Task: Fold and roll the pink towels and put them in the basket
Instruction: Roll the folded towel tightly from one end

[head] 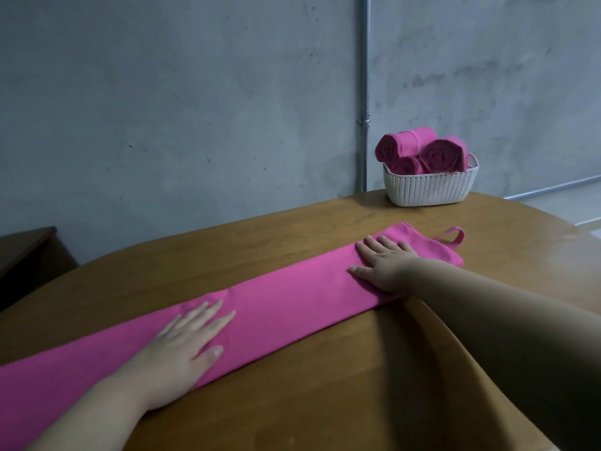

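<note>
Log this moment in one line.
stage: towel folded, unrolled | left hand: flat on towel | right hand: flat on towel | basket: three rolls

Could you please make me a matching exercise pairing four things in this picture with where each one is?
1 left hand
2 right hand
3 white basket
4 towel loop

A at the far edge of the table, holding rolled towels
B pressed flat on the far end of the long towel
C lying on the table beyond the towel's far end
D pressed flat on the long towel's nearer part

Pairs: 1-D, 2-B, 3-A, 4-C
</note>
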Action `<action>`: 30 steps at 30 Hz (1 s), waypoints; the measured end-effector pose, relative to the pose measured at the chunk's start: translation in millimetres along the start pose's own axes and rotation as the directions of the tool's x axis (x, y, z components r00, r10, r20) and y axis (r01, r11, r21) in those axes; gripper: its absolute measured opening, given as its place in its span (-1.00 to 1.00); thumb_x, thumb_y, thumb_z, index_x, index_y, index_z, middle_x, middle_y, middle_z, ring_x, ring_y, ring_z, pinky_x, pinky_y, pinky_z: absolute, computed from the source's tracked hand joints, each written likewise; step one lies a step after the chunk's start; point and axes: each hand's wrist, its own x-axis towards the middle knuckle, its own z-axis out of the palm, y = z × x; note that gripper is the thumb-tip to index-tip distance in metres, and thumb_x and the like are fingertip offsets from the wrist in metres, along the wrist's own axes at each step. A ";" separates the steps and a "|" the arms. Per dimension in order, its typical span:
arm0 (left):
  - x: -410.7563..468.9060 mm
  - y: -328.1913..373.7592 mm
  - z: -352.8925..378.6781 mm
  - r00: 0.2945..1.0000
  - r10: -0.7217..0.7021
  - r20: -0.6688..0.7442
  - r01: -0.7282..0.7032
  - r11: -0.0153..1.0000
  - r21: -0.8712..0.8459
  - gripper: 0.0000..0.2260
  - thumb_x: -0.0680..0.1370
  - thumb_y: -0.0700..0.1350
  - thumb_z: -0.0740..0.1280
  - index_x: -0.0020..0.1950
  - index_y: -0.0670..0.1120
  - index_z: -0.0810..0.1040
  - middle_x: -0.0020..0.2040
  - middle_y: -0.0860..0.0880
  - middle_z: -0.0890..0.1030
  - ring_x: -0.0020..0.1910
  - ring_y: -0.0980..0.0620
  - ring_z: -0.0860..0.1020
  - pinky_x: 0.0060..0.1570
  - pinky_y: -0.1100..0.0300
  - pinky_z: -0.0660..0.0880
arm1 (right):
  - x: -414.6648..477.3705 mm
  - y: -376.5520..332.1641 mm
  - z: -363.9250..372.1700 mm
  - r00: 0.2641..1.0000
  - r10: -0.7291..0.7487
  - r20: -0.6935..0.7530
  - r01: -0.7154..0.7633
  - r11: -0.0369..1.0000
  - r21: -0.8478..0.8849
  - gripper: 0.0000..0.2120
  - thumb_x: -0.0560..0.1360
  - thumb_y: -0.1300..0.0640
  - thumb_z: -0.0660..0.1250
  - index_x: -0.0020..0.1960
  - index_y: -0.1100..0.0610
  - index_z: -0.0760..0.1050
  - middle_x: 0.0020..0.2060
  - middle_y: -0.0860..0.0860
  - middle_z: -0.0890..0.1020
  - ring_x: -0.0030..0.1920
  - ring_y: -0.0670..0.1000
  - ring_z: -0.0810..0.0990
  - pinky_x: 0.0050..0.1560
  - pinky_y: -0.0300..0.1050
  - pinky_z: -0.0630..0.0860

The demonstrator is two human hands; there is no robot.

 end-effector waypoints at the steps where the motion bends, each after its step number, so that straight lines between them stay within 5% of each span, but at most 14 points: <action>1: -0.5 -2.4 -2.9 0.999 -0.020 0.032 0.019 1.000 0.012 -0.53 0.53 0.38 -0.17 0.45 0.50 -0.12 0.50 0.33 -0.37 0.52 0.24 -0.35 0.44 0.21 -0.31 | 15.0 -3.7 -3.3 0.999 -0.035 -0.001 0.035 0.999 -0.008 -0.21 0.57 -0.45 -0.15 0.65 -0.06 -0.20 0.64 -0.04 -0.15 0.63 0.07 -0.18 0.58 0.21 -0.16; 4: 4.8 -11.6 -7.7 0.999 -0.051 0.011 0.050 0.997 0.064 -0.33 0.37 0.49 -0.26 0.50 0.47 -0.18 0.53 0.31 -0.35 0.50 0.26 -0.31 0.43 0.20 -0.24 | 66.3 -15.0 -14.0 0.989 -0.149 0.004 0.149 0.988 -0.037 -0.23 0.58 -0.43 -0.13 0.65 -0.08 -0.22 0.64 -0.04 -0.16 0.63 0.05 -0.18 0.59 0.18 -0.16; 7: 17.7 -22.5 -3.5 0.997 -0.032 -0.071 0.041 0.991 0.125 -0.42 0.52 0.48 -0.17 0.53 0.44 -0.18 0.59 0.23 -0.26 0.57 0.19 -0.24 0.49 0.22 -0.22 | 123.5 -24.4 -23.7 0.967 -0.253 0.003 0.253 0.965 -0.068 -0.25 0.59 -0.42 -0.12 0.64 -0.09 -0.21 0.64 -0.05 -0.16 0.63 0.02 -0.17 0.60 0.15 -0.16; 12: 59.1 -18.2 0.0 0.998 0.064 0.007 -0.062 0.926 0.373 -0.44 0.67 0.30 -0.04 0.63 0.10 0.17 0.59 -0.05 0.27 0.53 -0.04 0.31 0.44 0.16 0.02 | 207.1 -42.2 -43.9 0.911 -0.412 -0.001 0.410 0.908 -0.086 -0.31 0.64 -0.33 -0.05 0.65 -0.08 -0.15 0.64 -0.06 -0.12 0.62 -0.02 -0.16 0.59 0.04 -0.18; 15: 87.1 -5.8 -6.8 0.994 0.104 -0.029 -0.089 0.942 0.322 -0.47 0.64 0.37 -0.16 0.61 0.30 0.01 0.64 -0.02 0.08 0.59 -0.08 0.11 0.48 0.15 -0.15 | 240.9 -45.6 -56.7 0.891 -0.451 -0.056 0.447 0.892 -0.072 -0.32 0.64 -0.30 0.02 0.65 -0.02 0.00 0.64 -0.01 0.04 0.63 0.00 -0.04 0.58 -0.01 -0.10; 17: 107.2 6.5 -8.3 0.977 0.156 -0.148 -0.119 0.966 0.229 -0.49 0.61 0.39 -0.20 0.55 0.41 -0.19 0.63 0.04 -0.24 0.60 -0.05 -0.25 0.48 0.17 -0.41 | 247.7 -36.8 -65.0 0.876 -0.402 -0.265 0.429 0.902 0.048 -0.40 0.66 -0.22 0.08 0.60 0.03 0.22 0.59 0.02 0.24 0.60 0.01 0.12 0.57 -0.03 0.03; 19: 124.8 27.1 -6.5 0.988 0.099 -0.116 -0.086 0.990 0.114 -0.49 0.63 0.36 -0.14 0.51 0.44 -0.31 0.55 0.08 -0.46 0.51 0.04 -0.48 0.45 0.10 -0.52 | 244.1 -22.4 -72.2 0.834 -0.238 -0.498 0.409 0.872 0.268 -0.54 0.69 -0.09 0.12 0.50 0.10 0.40 0.48 0.11 0.43 0.52 0.08 0.32 0.48 -0.05 0.22; 22: 149.3 65.8 -11.2 0.998 0.011 -0.057 -0.010 1.000 0.024 -0.45 0.64 0.29 -0.06 0.55 0.36 -0.29 0.59 0.05 -0.40 0.55 0.04 -0.42 0.52 -0.06 -0.39 | 221.6 4.4 -73.2 0.785 -0.025 -0.619 0.368 0.823 0.433 -0.62 0.71 0.00 0.10 0.37 0.15 0.53 0.33 0.12 0.58 0.37 0.15 0.50 0.29 -0.02 0.39; 27: 201.7 134.8 -14.1 0.989 -0.090 -0.116 0.088 0.996 -0.024 -0.44 0.66 0.25 -0.08 0.62 0.22 -0.19 0.64 -0.09 -0.24 0.61 -0.12 -0.28 0.53 -0.21 -0.28 | 156.7 38.9 -51.1 0.818 0.100 -0.566 0.298 0.769 0.566 -0.70 0.70 0.03 0.15 0.17 0.13 0.62 0.14 0.10 0.67 0.20 0.12 0.58 0.05 -0.10 0.39; 30: 242.6 181.5 -21.9 0.980 -0.174 -0.099 0.169 0.984 -0.060 -0.43 0.65 0.24 -0.07 0.64 0.16 -0.10 0.64 -0.16 -0.17 0.61 -0.20 -0.21 0.51 -0.29 -0.24 | 111.5 51.1 -34.1 0.824 0.162 -0.543 0.293 0.699 0.653 -0.72 0.69 0.05 0.17 0.17 0.10 0.63 0.13 0.02 0.68 0.19 0.05 0.59 0.17 -0.08 0.44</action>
